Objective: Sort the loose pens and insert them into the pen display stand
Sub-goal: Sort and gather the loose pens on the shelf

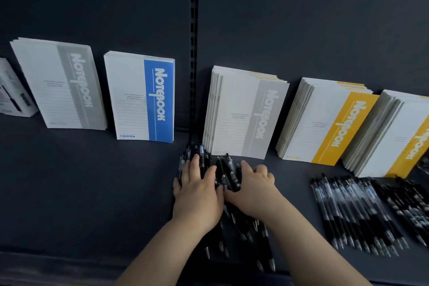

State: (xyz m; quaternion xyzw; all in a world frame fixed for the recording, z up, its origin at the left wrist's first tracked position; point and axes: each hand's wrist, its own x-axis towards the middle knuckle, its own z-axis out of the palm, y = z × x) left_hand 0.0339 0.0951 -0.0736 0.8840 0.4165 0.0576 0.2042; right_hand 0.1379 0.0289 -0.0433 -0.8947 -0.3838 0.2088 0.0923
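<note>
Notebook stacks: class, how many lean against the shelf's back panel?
5. Left to right: grey-banded stack, blue-banded stack, second grey-banded stack behind the pens, yellow-banded stack, and another yellow-banded stack cut by the right edge. More may lie beyond the frame.

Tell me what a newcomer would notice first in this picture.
The left hand and right hand rest side by side on a heap of black pens mid-shelf. Behind them, notebooks lean on the dark back panel: a blue notebook stack left, yellow notebook stacks right. A row of pens lies far right.
</note>
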